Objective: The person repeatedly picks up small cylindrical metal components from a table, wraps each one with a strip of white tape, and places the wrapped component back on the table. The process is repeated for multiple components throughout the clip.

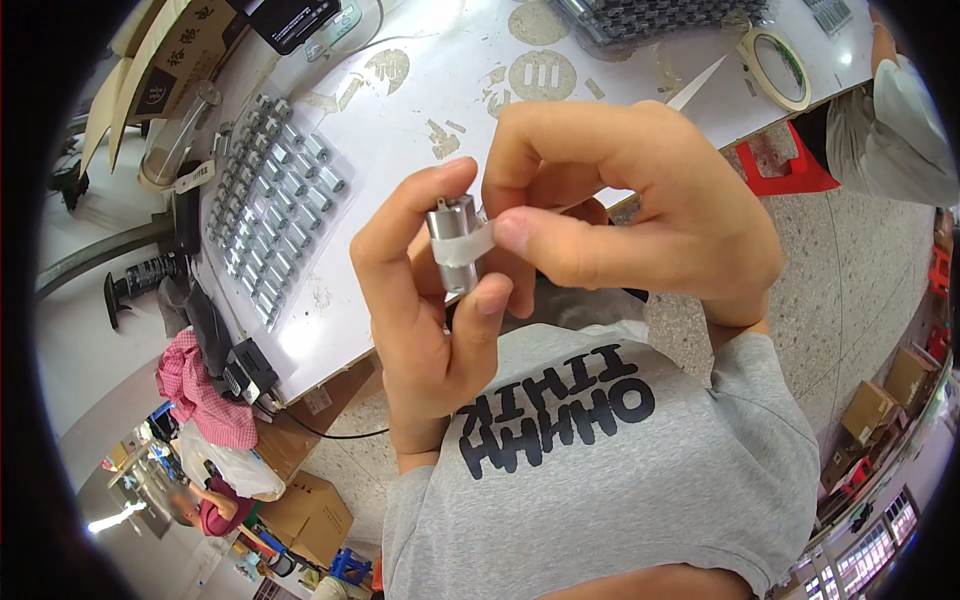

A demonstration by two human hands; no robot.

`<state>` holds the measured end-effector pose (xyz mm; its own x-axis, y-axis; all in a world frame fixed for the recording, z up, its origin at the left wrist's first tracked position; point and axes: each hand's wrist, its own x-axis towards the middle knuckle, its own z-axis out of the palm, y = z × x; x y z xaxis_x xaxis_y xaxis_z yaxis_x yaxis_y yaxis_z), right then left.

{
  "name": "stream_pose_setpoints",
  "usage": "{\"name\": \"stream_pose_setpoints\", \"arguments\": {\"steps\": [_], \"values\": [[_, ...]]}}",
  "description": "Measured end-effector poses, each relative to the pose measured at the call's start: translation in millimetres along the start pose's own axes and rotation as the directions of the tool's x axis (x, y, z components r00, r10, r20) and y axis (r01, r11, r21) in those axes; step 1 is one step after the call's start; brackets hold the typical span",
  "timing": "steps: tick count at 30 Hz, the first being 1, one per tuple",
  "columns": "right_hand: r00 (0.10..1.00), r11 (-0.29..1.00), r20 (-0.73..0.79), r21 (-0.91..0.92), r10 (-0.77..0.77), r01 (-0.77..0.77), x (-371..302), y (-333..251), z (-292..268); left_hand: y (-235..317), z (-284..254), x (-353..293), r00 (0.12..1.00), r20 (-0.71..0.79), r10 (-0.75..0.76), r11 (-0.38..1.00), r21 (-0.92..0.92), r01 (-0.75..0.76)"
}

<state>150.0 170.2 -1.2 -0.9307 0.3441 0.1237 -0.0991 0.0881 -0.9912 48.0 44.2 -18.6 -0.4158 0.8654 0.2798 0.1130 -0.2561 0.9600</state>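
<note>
A small silver cylindrical motor [464, 279] with a metal tab on its upper end is held out in front of my chest. My left hand [420, 300] grips it end to end, index finger at the top and thumb near the bottom. Around the motor's middle runs a strip of whitish tape [457, 250]. The strip's right end lies between the thumb and fingers of my right hand [650, 200], which pinches it beside the motor. The other fingers of the right hand are curled and partly hidden.
On the white table [400, 120], a clear tray of silver motors [270, 210] lies to the left, and another tray [660, 20] at the far side. A tape roll [775, 68] is at far right, near a red stool [785, 165] and another person's sleeve [890, 130]. A cardboard box [170, 70] stands far left.
</note>
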Motion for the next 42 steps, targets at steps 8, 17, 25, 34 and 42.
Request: {"name": "stream_pose_setpoints", "arguments": {"steps": [8, 17, 25, 34, 42], "values": [[0.997, 0.996, -0.013, -0.047, 0.072, -0.073, -2.6, -3.5, -4.8, -4.9, 10.4, 1.1, 0.996, 0.003, 0.087, 0.995, 0.049, -0.087], [0.971, 0.955, -0.123, -0.243, -0.204, 0.17, 0.2, 18.1, -1.4, 2.3, -2.0, 13.4, 0.987, 0.044, 0.154, 0.742, 0.655, -0.145], [0.979, 0.943, -0.066, -0.29, -0.192, 0.165, -1.3, 14.0, -6.7, 10.4, 4.2, 12.4, 0.996, -0.085, 0.022, 0.878, 0.479, 0.022], [0.999, 0.985, -0.036, -0.172, 0.004, -0.01, -3.3, 4.9, -10.6, 7.8, -1.7, 13.5, 0.992, -0.112, 0.057, 0.892, 0.452, 0.0], [0.99, 0.953, -0.048, -0.281, -0.135, 0.116, -0.5, 7.5, -11.4, 9.6, -5.5, 16.2, 0.994, -0.062, 0.09, 0.869, 0.492, -0.048]]}}
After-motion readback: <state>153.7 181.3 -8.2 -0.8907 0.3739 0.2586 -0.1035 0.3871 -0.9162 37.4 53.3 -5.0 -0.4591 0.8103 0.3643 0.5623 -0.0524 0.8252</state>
